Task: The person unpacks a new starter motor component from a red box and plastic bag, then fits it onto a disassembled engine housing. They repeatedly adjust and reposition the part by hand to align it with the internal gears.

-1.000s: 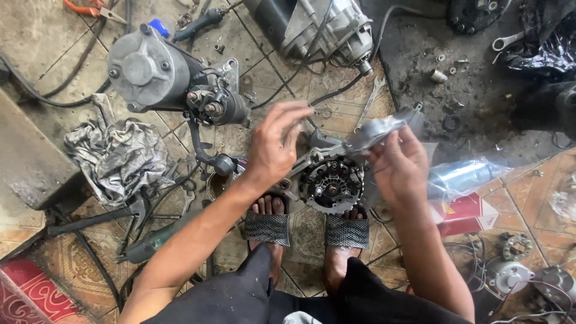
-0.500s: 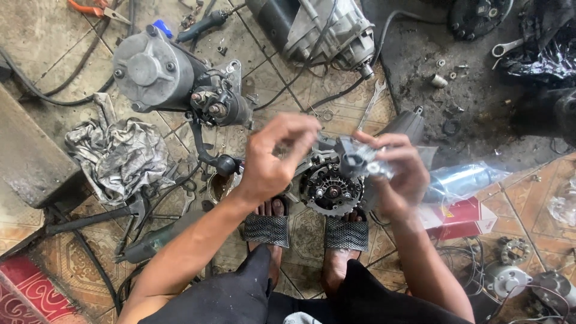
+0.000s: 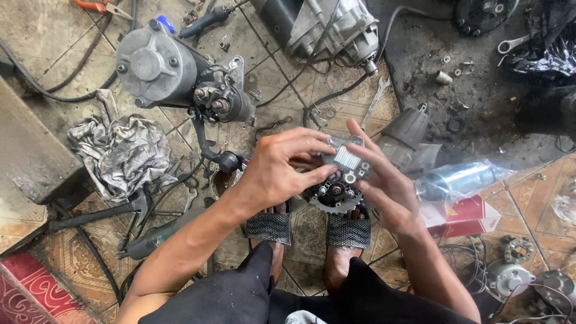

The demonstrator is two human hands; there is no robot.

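Held in bare hands: a small plate (image 3: 347, 159) of dull silver-grey, ribbed pale at its middle. Below it, a toothed wheel (image 3: 336, 198) in black and dark steel. Worn on both feet: sandals (image 3: 348, 231) banded in black-and-grey mesh. Lay crumpled to the left: a rag (image 3: 123, 150) of grey-white streaked with black grease. Stood beyond it: a starter motor (image 3: 159, 69) in matt grey, capped blue at its back. Spread underneath: floor tiles (image 3: 60, 252) patterned in tan and brown florals, blackened with oil toward the upper right. Rested at right: a red and white box (image 3: 465, 213) under clear plastic wrap.
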